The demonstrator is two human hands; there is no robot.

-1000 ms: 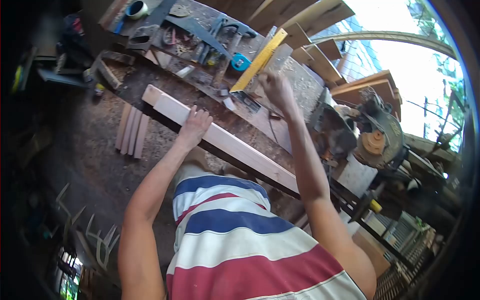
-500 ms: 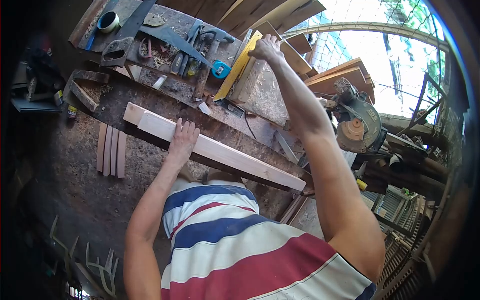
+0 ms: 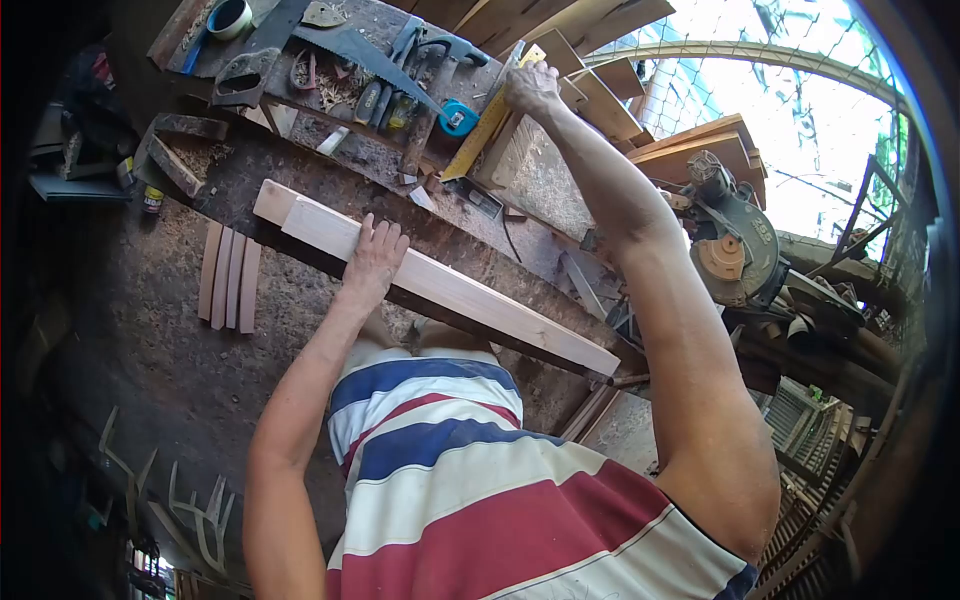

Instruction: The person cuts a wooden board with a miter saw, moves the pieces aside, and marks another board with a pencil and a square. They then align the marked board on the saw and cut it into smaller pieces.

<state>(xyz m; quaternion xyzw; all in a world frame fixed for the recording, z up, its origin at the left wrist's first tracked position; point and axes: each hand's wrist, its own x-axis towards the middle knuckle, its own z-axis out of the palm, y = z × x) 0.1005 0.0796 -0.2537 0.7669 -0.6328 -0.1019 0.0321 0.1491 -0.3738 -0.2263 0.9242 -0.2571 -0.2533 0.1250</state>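
Note:
My left hand (image 3: 377, 262) lies over a long pale wooden board (image 3: 480, 305), its fingers together across the top face and the thumb hidden. A second wooden piece (image 3: 272, 202) shows from under the board's left end. At the far side of the bench, my right hand (image 3: 533, 88) has its fingers curled round the upper end of a yellow ruler (image 3: 478, 138). The ruler slants beside a wooden block (image 3: 535, 165). A blue tape measure (image 3: 459, 118) and a hammer (image 3: 432, 105) lie left of the ruler.
Handsaws (image 3: 365, 58), a cup (image 3: 230, 18) and shavings cover the back bench. A circular power saw (image 3: 735, 245) stands at right, near stacked boards (image 3: 700, 145). Several curved wood strips (image 3: 229, 278) lie at left. A small bottle (image 3: 152, 199) stands by a curved wooden piece (image 3: 180, 155).
My right hand's fingers have curled in more closely round the ruler's upper end. My left hand stays on the board. The whole view has shifted slightly.

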